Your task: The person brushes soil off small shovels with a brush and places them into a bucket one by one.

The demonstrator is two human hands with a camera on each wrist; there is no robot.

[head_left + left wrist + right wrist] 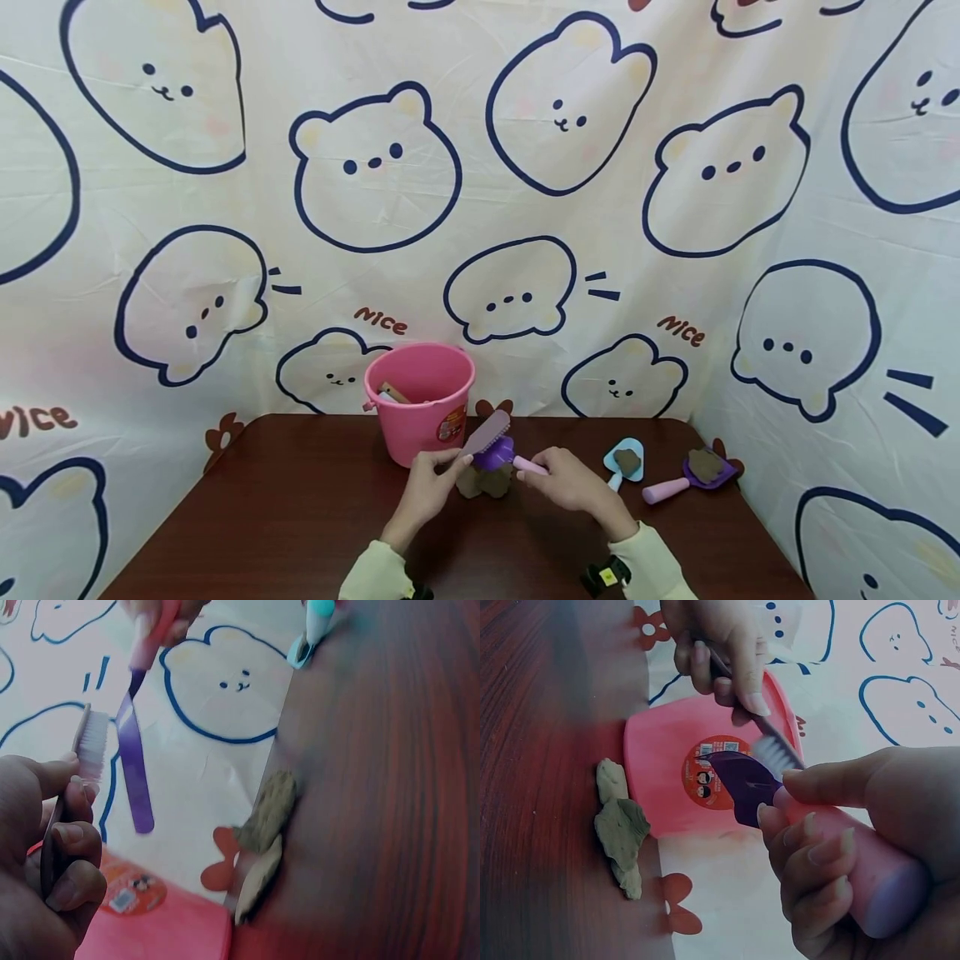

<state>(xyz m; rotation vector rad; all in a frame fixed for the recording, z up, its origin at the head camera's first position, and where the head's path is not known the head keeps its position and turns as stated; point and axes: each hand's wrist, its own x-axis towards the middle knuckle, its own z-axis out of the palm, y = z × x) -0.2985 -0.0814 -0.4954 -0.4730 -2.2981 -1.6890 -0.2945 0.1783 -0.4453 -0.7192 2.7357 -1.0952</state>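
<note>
My left hand (431, 487) grips a small brush (487, 432) with a mauve handle and pale bristles. In my right hand (567, 479) is the pink handle (859, 851) of a toy garden tool with a purple head (495, 454). The bristles come close to the purple head in the right wrist view; whether they touch it cannot be told. Both tools are held above the table. Beneath them, several brown, clay-like lumps (622, 829) lie together on the tabletop.
A pink bucket (420, 425) holding a few items stands behind my left hand. To the right lie a light blue toy shovel (634, 447) and a purple toy shovel (720, 477), each bearing a brown lump. A printed cloth hangs behind the dark table (285, 508).
</note>
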